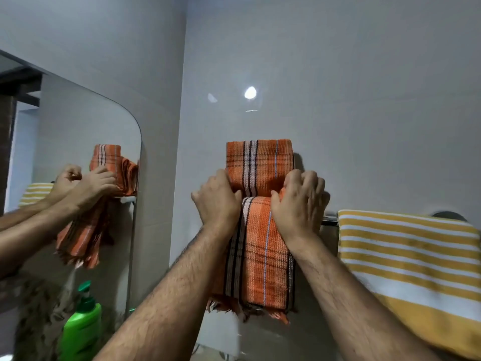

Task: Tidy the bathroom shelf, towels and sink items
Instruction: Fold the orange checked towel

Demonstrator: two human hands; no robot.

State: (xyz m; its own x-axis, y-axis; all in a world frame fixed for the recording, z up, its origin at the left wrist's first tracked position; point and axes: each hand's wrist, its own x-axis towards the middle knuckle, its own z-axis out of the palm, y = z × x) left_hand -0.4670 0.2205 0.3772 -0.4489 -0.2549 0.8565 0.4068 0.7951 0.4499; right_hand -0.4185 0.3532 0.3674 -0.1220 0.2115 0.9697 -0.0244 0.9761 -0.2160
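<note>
Green bottle (82,321) standing below the mirror (78,152); sink items not yet visibly sorted. Left hand (217,201) and right hand (299,201), fingers curled, are pinching the coarse-woven orange plaid towel (260,243) over the rail (330,220). Striped yellow towel (408,256) is hanging rightward, slanted.

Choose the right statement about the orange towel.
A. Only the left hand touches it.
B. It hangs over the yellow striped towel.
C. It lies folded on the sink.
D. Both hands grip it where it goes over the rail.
D: the left hand and the right hand both pinch the orange towel at the rail, while the yellow striped towel hangs apart to its right.
</note>
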